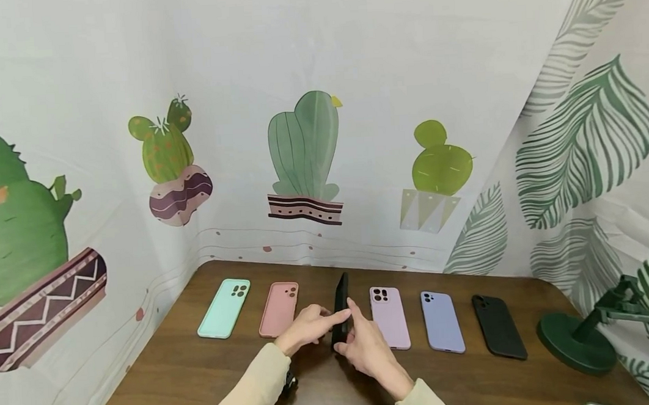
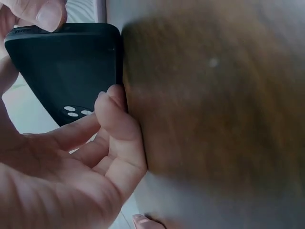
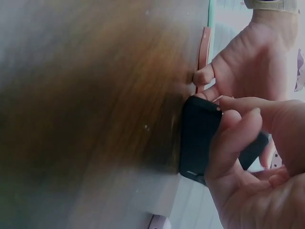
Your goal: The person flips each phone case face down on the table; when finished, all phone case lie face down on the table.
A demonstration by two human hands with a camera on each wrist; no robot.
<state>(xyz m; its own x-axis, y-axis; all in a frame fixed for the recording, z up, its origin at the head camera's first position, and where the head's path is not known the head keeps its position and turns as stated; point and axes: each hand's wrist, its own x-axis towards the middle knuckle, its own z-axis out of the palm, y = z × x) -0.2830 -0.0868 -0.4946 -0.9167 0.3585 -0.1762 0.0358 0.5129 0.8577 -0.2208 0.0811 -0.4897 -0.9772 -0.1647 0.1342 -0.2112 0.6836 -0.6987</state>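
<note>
A black phone case (image 1: 341,308) stands on its long edge on the brown wooden table (image 1: 190,368), in the gap of a row of cases. My left hand (image 1: 335,317) reaches it from the left and pinches its side, fingers curled at its edge (image 2: 112,119). On the other side, my right hand (image 1: 347,337) grips the near end, thumb and fingers wrapped around the case (image 3: 200,138). The left wrist view shows the case's inner face (image 2: 66,71) with small camera holes.
Flat on the table lie a mint case (image 1: 223,307), a pink case (image 1: 278,309), a pale lilac case (image 1: 389,317), a lavender case (image 1: 443,321) and another black case (image 1: 499,327). A dark green stand (image 1: 576,339) sits at the right edge. Printed curtains enclose the table.
</note>
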